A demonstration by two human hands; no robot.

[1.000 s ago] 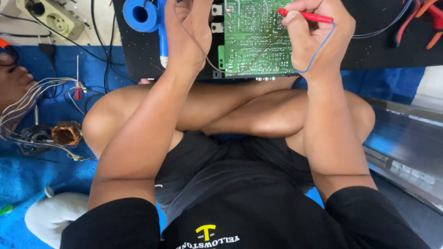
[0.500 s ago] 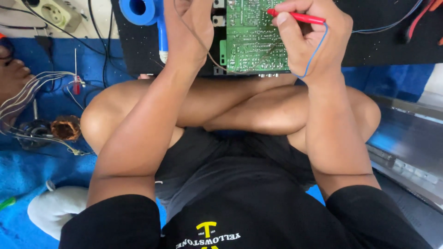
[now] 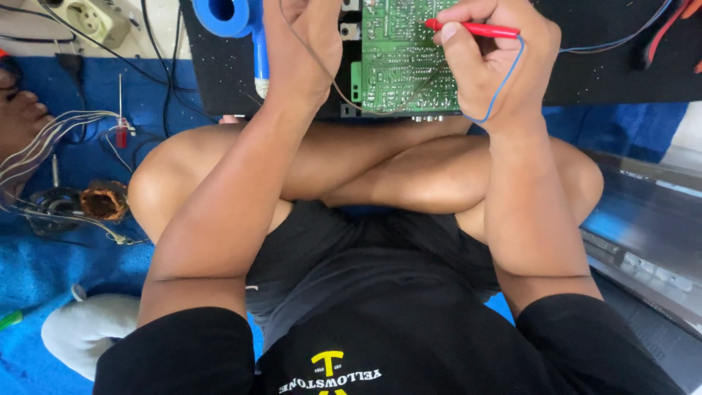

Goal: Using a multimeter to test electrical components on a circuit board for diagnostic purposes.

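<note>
Red probe on a green circuit board

Fingers of the right hand (image 3: pixel 490 62) are curled tight around a slim red probe (image 3: pixel 475 29), pinched pen-fashion between thumb and forefingers. Its long axis lies almost level across the view, tilted only slightly, with the tip pointing toward the left and resting over the green circuit board (image 3: pixel 402 58). A thin blue wire (image 3: pixel 504 80) loops down from the probe's rear end and around the outer side of that hand.

The board lies flat on a black mat (image 3: pixel 607 73), at the top middle of the view just beyond the crossed legs; its long axis runs away from the person, and its upper part is cut off by the frame edge.

The left hand (image 3: pixel 303 51) is closed loosely beside the board's left edge, and a thin brown wire (image 3: pixel 340 95) trails from under it toward the board — whether the fingers actually grip the wire cannot be told. Just left of this hand stands a blue tool (image 3: pixel 234 18) with a pale tip pointing down toward the person.

Farther left, on blue cloth (image 3: pixel 44 263), lie a copper coil (image 3: pixel 102 201) and a white socket strip (image 3: pixel 95 18) — well apart from the hands.
</note>
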